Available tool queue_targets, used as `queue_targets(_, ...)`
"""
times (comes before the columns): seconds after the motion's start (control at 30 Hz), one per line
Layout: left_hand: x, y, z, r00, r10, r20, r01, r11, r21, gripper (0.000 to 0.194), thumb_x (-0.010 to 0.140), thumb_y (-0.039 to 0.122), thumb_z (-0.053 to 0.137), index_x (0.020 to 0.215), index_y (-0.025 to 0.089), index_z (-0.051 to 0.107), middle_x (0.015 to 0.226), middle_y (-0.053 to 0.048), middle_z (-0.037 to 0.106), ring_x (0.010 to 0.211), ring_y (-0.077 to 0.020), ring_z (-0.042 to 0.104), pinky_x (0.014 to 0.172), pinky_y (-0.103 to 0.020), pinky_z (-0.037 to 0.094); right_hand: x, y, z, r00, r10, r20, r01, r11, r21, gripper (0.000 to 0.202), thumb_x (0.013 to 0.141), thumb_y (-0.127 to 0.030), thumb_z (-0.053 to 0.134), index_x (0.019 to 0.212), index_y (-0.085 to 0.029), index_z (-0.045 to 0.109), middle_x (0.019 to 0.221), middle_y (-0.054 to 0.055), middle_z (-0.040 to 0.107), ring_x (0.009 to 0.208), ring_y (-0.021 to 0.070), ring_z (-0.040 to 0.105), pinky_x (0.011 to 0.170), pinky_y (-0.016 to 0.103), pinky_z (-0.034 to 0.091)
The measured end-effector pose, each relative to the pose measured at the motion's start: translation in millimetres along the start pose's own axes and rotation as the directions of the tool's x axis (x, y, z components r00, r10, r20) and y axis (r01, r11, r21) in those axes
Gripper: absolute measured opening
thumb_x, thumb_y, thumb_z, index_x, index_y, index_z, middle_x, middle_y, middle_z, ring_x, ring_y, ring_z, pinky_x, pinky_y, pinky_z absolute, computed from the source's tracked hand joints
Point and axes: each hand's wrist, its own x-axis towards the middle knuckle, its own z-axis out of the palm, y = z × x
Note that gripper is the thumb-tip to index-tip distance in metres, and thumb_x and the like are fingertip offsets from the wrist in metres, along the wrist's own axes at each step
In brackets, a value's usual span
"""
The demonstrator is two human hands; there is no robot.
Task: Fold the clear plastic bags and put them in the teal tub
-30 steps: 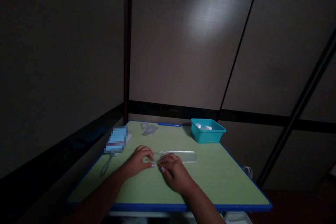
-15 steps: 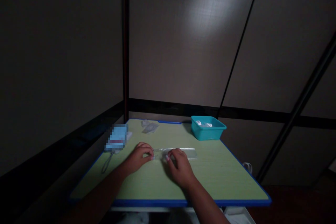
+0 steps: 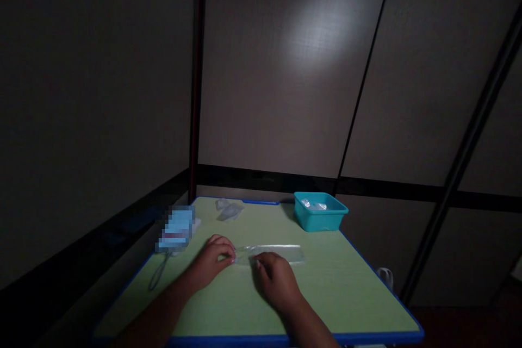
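A clear plastic bag [image 3: 285, 253], long and narrow, lies flat across the middle of the green table. My left hand [image 3: 215, 259] pinches its left end between thumb and fingertips. My right hand [image 3: 278, 278] is over the bag's near edge, fingers curled and the fingertips on the plastic close to the left end. Whether the right fingers grip the film or only press on it, I cannot tell. The bag's right part extends past my right hand, with a shiny upper edge.
A teal plastic basket [image 3: 320, 220] with clear packets [image 3: 316, 205] inside stands at the back right. Crumpled clear plastic [image 3: 230, 211] lies at the back left. A blurred-out blue item [image 3: 177, 228] with a looped strap [image 3: 158, 274] is at the left edge. The table [image 3: 326, 304] has a blue rim.
My right fingertips have shifted slightly, from pinching crumpled film to resting lower over the bag. My left hand keeps its pinch. The whole view has tilted up a little.
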Motion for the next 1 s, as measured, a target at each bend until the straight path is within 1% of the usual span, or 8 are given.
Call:
queue_targets(0.13, 0.7, -1.0, 0.5, 1.000, -0.001, -0.013, 0.001, 1.000, -0.008, 0.007, 0.074, 0.029, 0.063, 0.072, 0.023, 0.066, 0.085, -0.002, 0.062, 0.091, -0.0182, 0.050, 0.083, -0.029, 0.035, 13.5, 8.9, 1.1, 0.998, -0.005, -0.069, 0.007, 1.000, 0.025, 0.023, 0.081, -0.022, 0.042, 0.078, -0.017, 0.064, 0.079, 0.006, 0.065, 0.078, 0.0171, 0.057, 0.072, 0.027, 0.040)
queue_targets(0.33, 2.0, 1.3, 1.3, 1.000, -0.016, -0.006, 0.016, 1.000, -0.020, 0.009, 0.074, 0.029, 0.063, 0.069, 0.022, 0.066, 0.085, -0.002, 0.062, 0.091, -0.0175, 0.050, 0.083, -0.029, 0.036, 64.7, 35.4, -2.4, 0.977, 0.068, 0.200, -0.119, 0.959, 0.257, 0.021, 0.082, -0.024, 0.043, 0.076, -0.015, 0.061, 0.064, 0.001, 0.061, 0.056, 0.0128, 0.055, 0.057, 0.024, 0.041)
queue_targets(0.43, 1.8, 3.5, 0.2, 0.999, -0.034, -0.007, 0.034, 0.999, -0.026, 0.009, 0.075, 0.029, 0.062, 0.071, 0.022, 0.067, 0.085, -0.002, 0.062, 0.091, -0.0176, 0.050, 0.083, -0.029, 0.036, 72.6, 39.2, -1.2, 0.996, 0.029, 0.089, -0.041, 0.991, 0.126, 0.014, 0.075, -0.021, 0.052, 0.084, -0.017, 0.062, 0.084, 0.005, 0.062, 0.078, 0.0161, 0.057, 0.070, 0.027, 0.042)
queue_targets(0.53, 3.0, 2.2, 0.5, 0.998, -0.055, -0.014, 0.055, 0.998, -0.014, 0.011, 0.075, 0.032, 0.061, 0.071, 0.023, 0.068, 0.086, -0.002, 0.062, 0.092, -0.0185, 0.050, 0.084, -0.031, 0.036, 64.6, 36.1, 0.8, 0.999, -0.029, 0.028, 0.031, 0.997, -0.075, 0.039, 0.071, -0.023, 0.059, 0.109, -0.026, 0.056, 0.112, 0.007, 0.054, 0.106, 0.0211, 0.047, 0.089, 0.038, 0.034)
queue_targets(0.6, 4.9, -0.4, 2.0, 0.998, -0.058, -0.030, 0.058, 0.998, -0.007, 0.011, 0.074, 0.032, 0.062, 0.071, 0.024, 0.068, 0.086, -0.002, 0.062, 0.092, -0.0190, 0.050, 0.084, -0.031, 0.036, 57.5, 33.1, 2.3, 0.995, -0.043, 0.085, 0.055, 0.989, -0.138, 0.050, 0.073, -0.029, 0.057, 0.122, -0.032, 0.045, 0.127, 0.007, 0.045, 0.119, 0.0235, 0.035, 0.097, 0.048, 0.023)
queue_targets(0.7, 8.3, -4.0, 5.3, 0.998, -0.049, -0.046, 0.049, 0.999, -0.013, 0.010, 0.074, 0.030, 0.062, 0.070, 0.023, 0.068, 0.086, -0.003, 0.063, 0.091, -0.0189, 0.051, 0.084, -0.031, 0.036, 52.0, 30.6, 4.8, 0.973, -0.058, 0.222, 0.094, 0.983, -0.159, 0.058, 0.075, -0.034, 0.056, 0.129, -0.037, 0.035, 0.140, 0.005, 0.031, 0.128, 0.0256, 0.022, 0.099, 0.058, 0.009)
queue_targets(0.77, 10.0, -5.0, 7.1, 0.997, -0.044, -0.055, 0.043, 0.999, -0.013, 0.010, 0.073, 0.030, 0.062, 0.069, 0.023, 0.067, 0.085, -0.002, 0.063, 0.090, -0.0187, 0.052, 0.084, -0.031, 0.037, 51.6, 30.8, 6.0, 0.960, -0.061, 0.273, 0.109, 0.981, -0.162, 0.063, 0.073, -0.035, 0.057, 0.130, -0.038, 0.032, 0.143, 0.005, 0.027, 0.130, 0.0256, 0.019, 0.099, 0.058, 0.004)
queue_targets(1.0, 10.5, -1.5, 7.2, 0.987, -0.076, -0.144, 0.081, 0.996, 0.031, 0.012, 0.072, 0.029, 0.062, 0.063, 0.021, 0.062, 0.079, -0.002, 0.065, 0.086, -0.0194, 0.054, 0.081, -0.032, 0.038, 51.4, 33.2, 4.7, 0.955, -0.010, 0.297, 0.060, 0.985, -0.161, 0.065, 0.071, -0.041, 0.059, 0.131, -0.038, 0.032, 0.144, 0.005, 0.024, 0.132, 0.0263, 0.015, 0.098, 0.059, -0.001)
